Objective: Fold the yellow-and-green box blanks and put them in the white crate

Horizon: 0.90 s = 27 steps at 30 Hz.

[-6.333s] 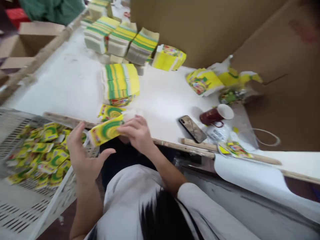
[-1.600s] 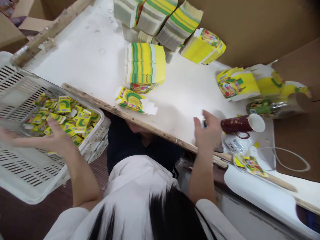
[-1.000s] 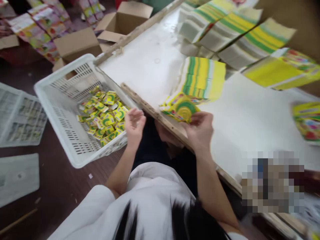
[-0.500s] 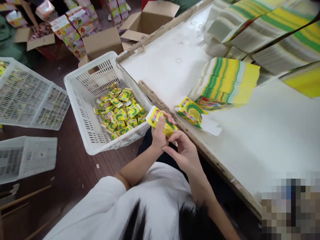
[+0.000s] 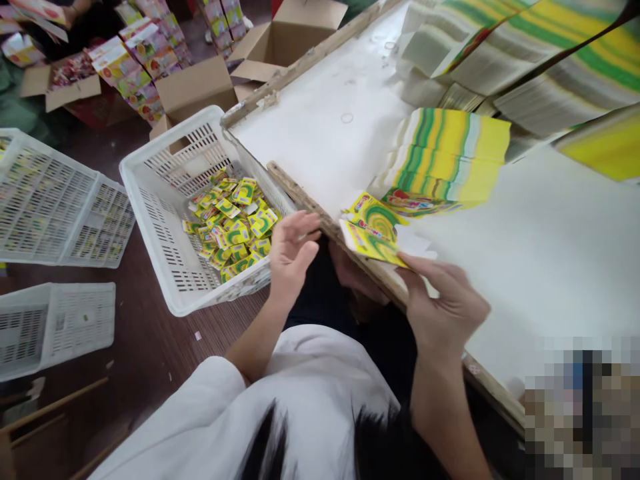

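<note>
My right hand (image 5: 445,303) pinches a flat yellow-and-green carton blank (image 5: 370,241) at the near edge of the white table (image 5: 525,247), over a small pile of the same blanks (image 5: 375,215). My left hand (image 5: 293,250) hovers with loosely curled fingers between the table edge and a white slatted crate (image 5: 160,220); nothing shows in it. The crate holds many small folded yellow-green boxes (image 5: 233,223). A fanned stack of blanks (image 5: 450,157) lies just behind the pile.
Taller stacks of blanks (image 5: 505,53) line the table's far side. On the dark floor to the left lie more white crates (image 5: 55,200) and open cardboard boxes (image 5: 200,83) with colourful packs (image 5: 130,63). A wooden strip (image 5: 300,193) edges the table.
Half a second ago both hands held a folded box over my lap. That box is gone from my hands; my right hand has reached to the table and taken a flat blank, my left hand has opened.
</note>
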Tool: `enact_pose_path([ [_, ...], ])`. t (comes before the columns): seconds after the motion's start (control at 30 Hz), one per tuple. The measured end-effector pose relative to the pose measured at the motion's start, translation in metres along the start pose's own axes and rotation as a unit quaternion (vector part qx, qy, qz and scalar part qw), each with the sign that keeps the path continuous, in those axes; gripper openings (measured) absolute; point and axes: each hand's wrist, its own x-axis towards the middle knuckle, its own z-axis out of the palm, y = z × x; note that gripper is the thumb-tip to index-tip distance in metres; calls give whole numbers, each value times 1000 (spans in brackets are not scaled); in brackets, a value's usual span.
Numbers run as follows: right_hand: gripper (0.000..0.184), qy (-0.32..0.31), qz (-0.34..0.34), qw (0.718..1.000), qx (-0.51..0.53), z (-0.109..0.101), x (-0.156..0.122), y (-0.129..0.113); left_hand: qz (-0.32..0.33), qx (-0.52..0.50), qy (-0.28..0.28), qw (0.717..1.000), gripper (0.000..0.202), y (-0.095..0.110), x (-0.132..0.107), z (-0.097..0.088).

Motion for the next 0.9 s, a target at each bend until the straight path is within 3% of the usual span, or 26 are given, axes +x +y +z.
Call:
enact_pose_path([
  [0.07, 22, -15, -61, 996, -68, -5, 5, 2, 70, 81, -46, 993, 69, 18, 3, -7],
  [0.13, 29, -62, -119, 988, -75, -3, 5, 0, 103, 178, -145, 968, 95, 30, 5, -9],
  [0.2, 37, -110, -170, 978, -53, 2, 2, -5, 94, 259, -259, 926, 111, 31, 6, -8],
  [0.27, 40, -109, -184, 976, -41, 6, -1, -10, 58, 311, -330, 889, 105, 24, 4, -6],
  [0.33, 50, -64, -136, 988, -32, 7, -4, -13, 26, 343, -333, 878, 88, 15, 1, -4],
  [0.4, 70, -34, -40, 998, 19, 9, -6, -14, 21, 363, -299, 882, 77, 9, -4, -1],
  [0.43, 71, -43, 14, 997, 67, 10, -7, -14, 31, 370, -285, 883, 75, 7, -7, 0],
  [0.5, 57, -101, 119, 969, 191, 15, -9, -14, 61, 376, -288, 879, 75, 6, -12, 5],
  [0.63, 43, -195, 256, 877, 357, 24, -12, -13, 122, 359, -349, 857, 76, 4, -21, 12],
  [0.7, 45, -230, 272, 851, 387, 26, -13, -9, 135, 342, -366, 855, 74, 2, -24, 13],
  [0.77, 54, -244, 248, 848, 399, 25, -15, -4, 131, 336, -366, 858, 70, 0, -26, 12],
  [0.9, 78, -228, 127, 904, 339, 19, -21, 1, 76, 343, -374, 858, 68, -7, -23, 7],
])
